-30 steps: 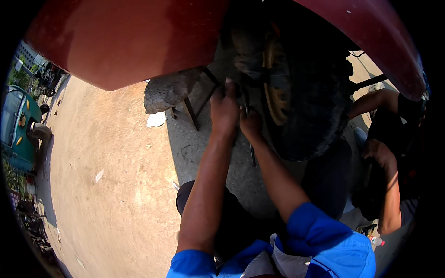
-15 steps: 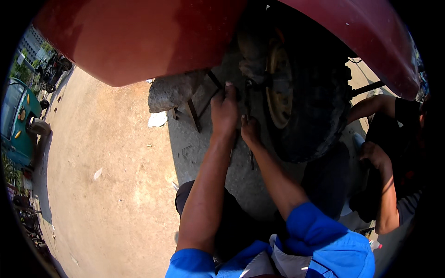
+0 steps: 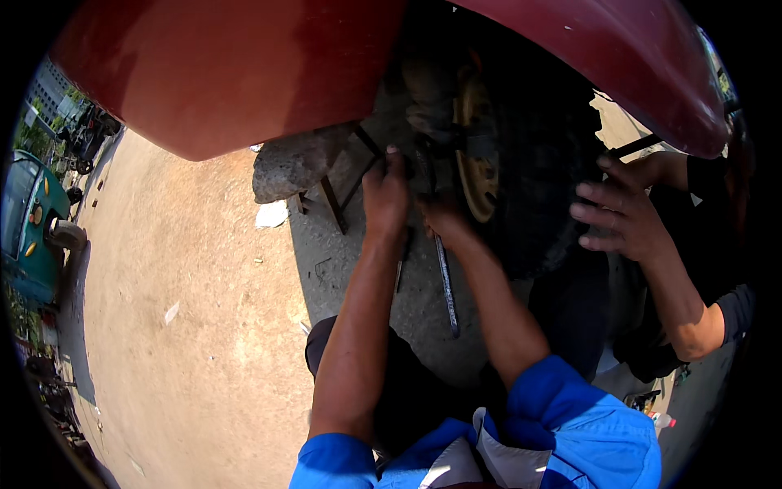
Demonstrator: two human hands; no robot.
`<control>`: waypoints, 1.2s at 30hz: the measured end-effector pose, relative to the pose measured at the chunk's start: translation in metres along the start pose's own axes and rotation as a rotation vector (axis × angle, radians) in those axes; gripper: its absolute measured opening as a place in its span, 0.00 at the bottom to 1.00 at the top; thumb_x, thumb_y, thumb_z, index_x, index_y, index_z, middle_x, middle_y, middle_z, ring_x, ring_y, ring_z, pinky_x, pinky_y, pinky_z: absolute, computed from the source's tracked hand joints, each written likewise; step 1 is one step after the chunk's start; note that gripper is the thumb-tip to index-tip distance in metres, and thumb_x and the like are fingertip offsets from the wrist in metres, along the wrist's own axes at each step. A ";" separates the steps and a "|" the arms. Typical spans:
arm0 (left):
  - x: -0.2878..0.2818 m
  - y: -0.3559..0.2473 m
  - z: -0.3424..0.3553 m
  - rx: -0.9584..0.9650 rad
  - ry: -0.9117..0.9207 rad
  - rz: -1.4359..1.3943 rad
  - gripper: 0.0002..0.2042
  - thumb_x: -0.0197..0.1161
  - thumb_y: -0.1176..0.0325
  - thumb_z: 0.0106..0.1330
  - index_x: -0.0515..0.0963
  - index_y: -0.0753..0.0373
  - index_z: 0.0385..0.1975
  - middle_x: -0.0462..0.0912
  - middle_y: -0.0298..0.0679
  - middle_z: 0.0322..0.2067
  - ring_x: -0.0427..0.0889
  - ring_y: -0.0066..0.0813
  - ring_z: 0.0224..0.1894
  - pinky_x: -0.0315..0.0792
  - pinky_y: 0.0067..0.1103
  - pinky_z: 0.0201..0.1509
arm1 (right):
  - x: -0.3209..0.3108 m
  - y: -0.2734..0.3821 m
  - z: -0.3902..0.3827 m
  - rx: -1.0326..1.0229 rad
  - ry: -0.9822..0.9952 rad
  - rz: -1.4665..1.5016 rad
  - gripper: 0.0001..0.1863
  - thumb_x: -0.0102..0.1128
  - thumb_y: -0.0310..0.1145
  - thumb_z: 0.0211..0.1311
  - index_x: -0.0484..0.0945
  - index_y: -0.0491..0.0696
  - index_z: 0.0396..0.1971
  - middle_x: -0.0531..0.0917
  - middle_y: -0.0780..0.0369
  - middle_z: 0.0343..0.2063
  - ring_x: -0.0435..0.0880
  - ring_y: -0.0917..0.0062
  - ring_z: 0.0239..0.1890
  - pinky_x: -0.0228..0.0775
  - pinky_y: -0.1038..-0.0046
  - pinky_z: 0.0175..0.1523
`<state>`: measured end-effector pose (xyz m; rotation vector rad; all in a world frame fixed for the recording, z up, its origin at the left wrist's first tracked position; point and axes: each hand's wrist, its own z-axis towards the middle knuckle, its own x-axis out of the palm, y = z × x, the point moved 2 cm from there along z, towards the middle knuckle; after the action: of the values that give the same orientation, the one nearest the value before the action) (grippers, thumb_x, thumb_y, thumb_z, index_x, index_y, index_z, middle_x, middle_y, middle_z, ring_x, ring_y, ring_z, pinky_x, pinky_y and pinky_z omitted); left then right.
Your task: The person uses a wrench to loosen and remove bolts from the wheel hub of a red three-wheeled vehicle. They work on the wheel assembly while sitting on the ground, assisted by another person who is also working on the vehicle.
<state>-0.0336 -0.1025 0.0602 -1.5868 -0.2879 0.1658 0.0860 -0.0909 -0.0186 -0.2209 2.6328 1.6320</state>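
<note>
My right hand (image 3: 445,217) is closed around a long metal bar (image 3: 445,281) beside the wheel. Its lighter lower end reaches down toward the ground, while the upper part runs into shade near the wheel hub. To its left, my left hand (image 3: 385,196) makes a fist with the thumb on top; what it grips is hidden. A thin dark rod (image 3: 400,269) shows just below that fist, and I cannot tell whether the fist holds it. The big black tyre (image 3: 538,179) with a yellowish rim (image 3: 479,155) stands right of both hands, under a red vehicle body (image 3: 244,73).
A rough grey stone block (image 3: 293,163) rests by a metal stand (image 3: 332,205) left of my hands. At the right, another person's hand (image 3: 623,213) is raised near the tyre, fingers spread. A teal vehicle (image 3: 32,220) is parked far left. A bottle (image 3: 664,420) lies lower right.
More of the bar's lower end now shows below my right hand, slanting toward the ground. The other person's hand has risen toward the tyre with fingers spread. My view has shifted slightly.
</note>
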 end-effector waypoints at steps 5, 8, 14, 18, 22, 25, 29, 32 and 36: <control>0.002 -0.008 -0.002 -0.002 -0.014 -0.012 0.23 0.51 0.49 0.72 0.78 0.67 0.42 0.82 0.40 0.39 0.79 0.29 0.42 0.71 0.29 0.45 | 0.000 0.002 0.006 -0.119 -0.204 -0.331 0.18 0.59 0.40 0.61 0.75 0.36 0.36 0.80 0.47 0.25 0.81 0.53 0.28 0.71 0.57 0.33; 0.001 -0.002 -0.003 -0.008 -0.032 0.025 0.23 0.51 0.49 0.72 0.78 0.67 0.41 0.82 0.40 0.38 0.79 0.29 0.42 0.71 0.29 0.44 | 0.008 -0.026 0.012 -0.545 -0.388 -0.424 0.17 0.58 0.40 0.64 0.76 0.38 0.33 0.80 0.47 0.22 0.81 0.53 0.25 0.69 0.57 0.30; 0.005 -0.006 -0.009 -0.010 -0.020 0.016 0.23 0.51 0.49 0.72 0.78 0.67 0.41 0.82 0.40 0.38 0.80 0.29 0.42 0.71 0.29 0.45 | 0.018 -0.053 0.043 -0.734 -0.479 -0.402 0.19 0.56 0.42 0.66 0.76 0.40 0.26 0.77 0.49 0.17 0.79 0.52 0.23 0.68 0.56 0.29; 0.005 -0.012 -0.011 -0.007 -0.061 0.033 0.24 0.51 0.51 0.72 0.79 0.72 0.39 0.83 0.47 0.34 0.81 0.35 0.39 0.71 0.30 0.45 | 0.027 -0.061 0.062 -0.823 -0.537 -0.373 0.18 0.55 0.42 0.66 0.75 0.42 0.24 0.78 0.50 0.17 0.79 0.51 0.23 0.68 0.55 0.28; 0.009 -0.009 -0.011 0.006 -0.096 0.029 0.25 0.51 0.52 0.72 0.79 0.74 0.36 0.83 0.51 0.30 0.82 0.37 0.36 0.71 0.30 0.43 | 0.032 -0.072 0.089 -0.847 -0.596 -0.347 0.17 0.54 0.41 0.67 0.75 0.42 0.26 0.79 0.49 0.20 0.79 0.49 0.25 0.69 0.55 0.30; 0.008 -0.014 -0.013 -0.019 -0.071 0.043 0.24 0.51 0.52 0.72 0.78 0.73 0.34 0.82 0.49 0.28 0.81 0.36 0.34 0.71 0.30 0.41 | 0.030 -0.077 0.097 -0.735 -0.596 -0.392 0.17 0.53 0.41 0.68 0.76 0.42 0.27 0.80 0.48 0.21 0.80 0.49 0.27 0.69 0.54 0.31; -0.011 -0.007 -0.006 -0.012 -0.032 0.028 0.23 0.51 0.49 0.72 0.77 0.68 0.42 0.81 0.40 0.40 0.80 0.30 0.43 0.72 0.29 0.44 | 0.035 -0.075 0.060 -0.618 -0.453 -0.286 0.19 0.51 0.42 0.69 0.75 0.40 0.27 0.80 0.47 0.22 0.81 0.50 0.29 0.69 0.55 0.33; -0.009 -0.005 -0.007 0.019 -0.005 -0.003 0.23 0.51 0.49 0.72 0.77 0.67 0.43 0.81 0.40 0.39 0.79 0.30 0.43 0.72 0.29 0.45 | 0.031 -0.071 0.030 -0.529 -0.425 -0.356 0.19 0.50 0.41 0.70 0.75 0.39 0.27 0.80 0.47 0.24 0.81 0.51 0.30 0.69 0.55 0.34; -0.003 -0.008 -0.011 -0.056 -0.001 0.016 0.23 0.52 0.49 0.72 0.77 0.68 0.44 0.81 0.40 0.39 0.79 0.29 0.44 0.71 0.29 0.45 | 0.027 -0.053 0.006 -0.379 -0.388 -0.433 0.20 0.52 0.42 0.68 0.75 0.37 0.29 0.80 0.45 0.27 0.81 0.51 0.32 0.69 0.55 0.36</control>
<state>-0.0340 -0.1142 0.0683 -1.6450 -0.2829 0.1720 0.0669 -0.1119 -0.0712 -0.4035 1.8291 1.7767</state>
